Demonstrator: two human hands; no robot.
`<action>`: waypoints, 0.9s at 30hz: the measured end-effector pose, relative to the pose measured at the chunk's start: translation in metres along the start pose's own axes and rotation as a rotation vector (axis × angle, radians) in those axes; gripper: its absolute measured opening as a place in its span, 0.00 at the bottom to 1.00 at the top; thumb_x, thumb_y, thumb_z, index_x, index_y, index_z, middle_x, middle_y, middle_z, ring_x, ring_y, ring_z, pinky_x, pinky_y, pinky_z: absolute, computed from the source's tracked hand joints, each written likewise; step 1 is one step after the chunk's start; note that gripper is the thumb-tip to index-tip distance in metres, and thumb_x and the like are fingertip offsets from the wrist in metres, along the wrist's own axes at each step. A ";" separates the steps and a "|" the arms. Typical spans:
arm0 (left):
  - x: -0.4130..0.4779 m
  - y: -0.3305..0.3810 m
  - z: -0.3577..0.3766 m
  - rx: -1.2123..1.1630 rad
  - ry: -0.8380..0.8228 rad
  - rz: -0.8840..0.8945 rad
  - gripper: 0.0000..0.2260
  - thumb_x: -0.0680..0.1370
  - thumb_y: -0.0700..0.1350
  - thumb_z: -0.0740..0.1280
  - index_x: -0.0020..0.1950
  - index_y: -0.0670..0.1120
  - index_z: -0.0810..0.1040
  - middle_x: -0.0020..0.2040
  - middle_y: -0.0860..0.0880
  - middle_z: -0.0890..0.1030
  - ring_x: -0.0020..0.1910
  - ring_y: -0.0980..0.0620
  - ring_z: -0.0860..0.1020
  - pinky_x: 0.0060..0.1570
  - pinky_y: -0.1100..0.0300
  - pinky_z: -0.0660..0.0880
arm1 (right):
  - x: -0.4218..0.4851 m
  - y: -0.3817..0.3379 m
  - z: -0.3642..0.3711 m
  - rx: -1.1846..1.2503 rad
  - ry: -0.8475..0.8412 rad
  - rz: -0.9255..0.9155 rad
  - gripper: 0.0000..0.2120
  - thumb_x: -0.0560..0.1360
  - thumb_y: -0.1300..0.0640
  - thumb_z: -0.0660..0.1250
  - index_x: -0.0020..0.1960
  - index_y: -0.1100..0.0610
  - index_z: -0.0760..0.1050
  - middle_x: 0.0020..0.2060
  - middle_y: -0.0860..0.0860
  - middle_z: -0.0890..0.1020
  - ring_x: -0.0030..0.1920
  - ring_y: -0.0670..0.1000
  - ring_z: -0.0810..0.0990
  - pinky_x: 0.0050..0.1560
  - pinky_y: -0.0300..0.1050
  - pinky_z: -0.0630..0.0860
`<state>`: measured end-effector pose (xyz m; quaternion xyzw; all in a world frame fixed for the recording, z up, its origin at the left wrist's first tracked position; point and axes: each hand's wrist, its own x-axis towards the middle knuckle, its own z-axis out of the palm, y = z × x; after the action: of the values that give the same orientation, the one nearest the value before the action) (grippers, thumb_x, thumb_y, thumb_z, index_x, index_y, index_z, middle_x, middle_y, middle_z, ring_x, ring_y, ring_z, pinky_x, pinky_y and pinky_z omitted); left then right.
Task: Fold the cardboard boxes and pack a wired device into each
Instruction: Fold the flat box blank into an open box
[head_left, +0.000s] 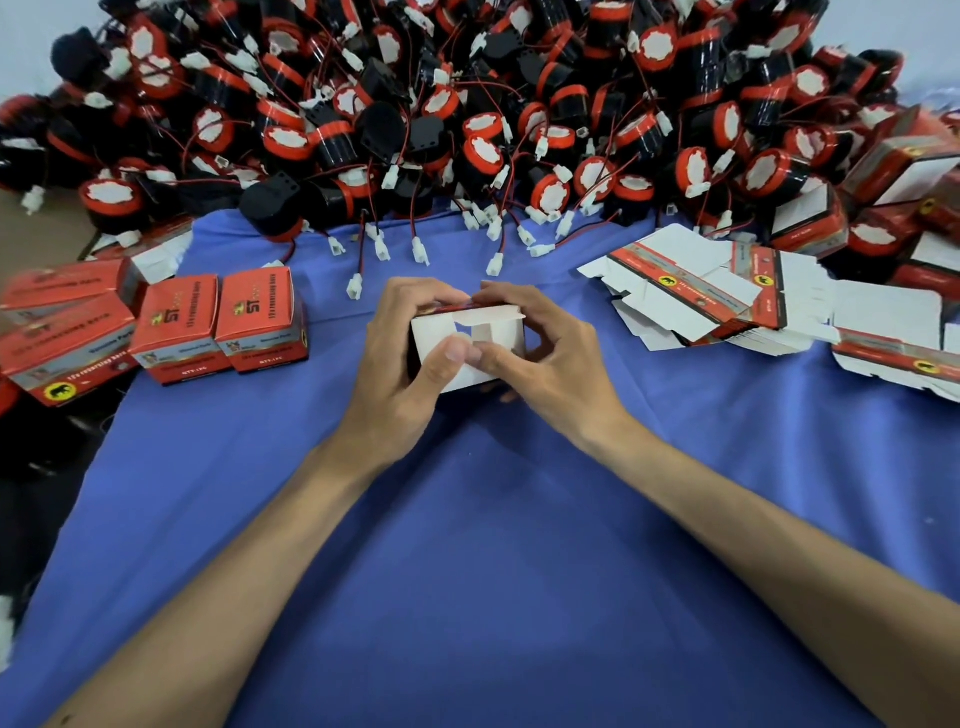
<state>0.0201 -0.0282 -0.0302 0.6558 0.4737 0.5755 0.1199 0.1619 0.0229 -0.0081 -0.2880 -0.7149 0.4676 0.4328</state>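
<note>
Two hands (415, 358) on one box (467, 345)

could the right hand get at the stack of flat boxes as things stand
Probably not at once: the right hand is busy holding the box with the left hand. Otherwise bare blue cloth leads to the flat boxes.

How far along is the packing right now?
Done: several closed red boxes stand at the left. In hand: the left hand and right hand are pressing flaps on one white-sided box. Left: a stack of flat cartons and a large pile of wired devices.
</note>
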 end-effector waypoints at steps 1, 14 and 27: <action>0.000 0.000 0.001 0.011 -0.005 0.011 0.22 0.79 0.65 0.56 0.58 0.48 0.70 0.55 0.48 0.72 0.55 0.53 0.75 0.55 0.59 0.71 | 0.000 0.000 0.000 -0.006 0.006 -0.004 0.15 0.66 0.48 0.75 0.49 0.37 0.75 0.45 0.36 0.81 0.38 0.47 0.82 0.31 0.41 0.80; -0.002 -0.001 0.002 0.127 -0.074 0.056 0.14 0.79 0.56 0.59 0.60 0.50 0.70 0.57 0.52 0.70 0.57 0.43 0.74 0.55 0.35 0.69 | -0.001 0.006 0.003 -0.183 0.125 0.014 0.13 0.65 0.51 0.68 0.48 0.40 0.75 0.40 0.33 0.81 0.42 0.37 0.78 0.41 0.27 0.72; -0.002 -0.002 0.001 0.158 -0.065 0.092 0.18 0.80 0.59 0.58 0.62 0.48 0.69 0.58 0.55 0.68 0.58 0.43 0.73 0.56 0.35 0.69 | -0.006 0.009 0.008 -0.330 0.120 0.059 0.21 0.61 0.38 0.58 0.53 0.38 0.71 0.43 0.41 0.82 0.42 0.44 0.79 0.47 0.47 0.77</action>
<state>0.0197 -0.0280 -0.0330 0.7026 0.4830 0.5196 0.0563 0.1578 0.0186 -0.0202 -0.4036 -0.7460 0.3383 0.4076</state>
